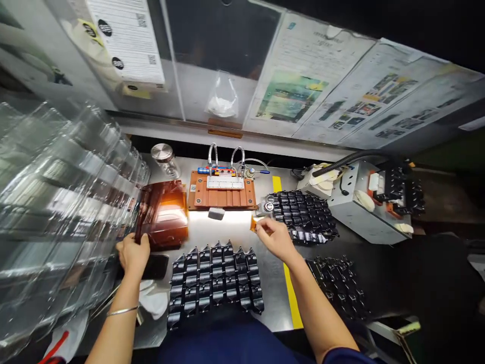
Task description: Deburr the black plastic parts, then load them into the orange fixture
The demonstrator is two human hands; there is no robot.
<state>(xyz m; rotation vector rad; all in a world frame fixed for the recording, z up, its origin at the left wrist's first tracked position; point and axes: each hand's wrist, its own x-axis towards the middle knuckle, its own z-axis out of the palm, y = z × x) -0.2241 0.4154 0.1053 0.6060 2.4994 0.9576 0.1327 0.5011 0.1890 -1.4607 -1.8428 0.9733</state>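
My right hand [275, 240] pinches a small amber film piece [253, 223] between thumb and fingertips, above the metal tabletop near the fixture. My left hand [133, 253] is closed at the near left corner of a shiny amber see-through plastic stack [164, 215], its thumb and fingers at the edge. Ahead of both hands stands an orange-brown fixture [223, 199] with a white perforated strip [225, 182] across its top and two bent metal hoses behind. A small grey block [216, 214] lies against its front edge.
Black moulded trays [215, 280] lie nearest me, with another black tray [303, 212] at right. Tall clear plastic trays [56, 217] crowd the left. A lidded glass jar [165, 162] stands behind the amber stack. A grey metal machine [364, 202] occupies the right.
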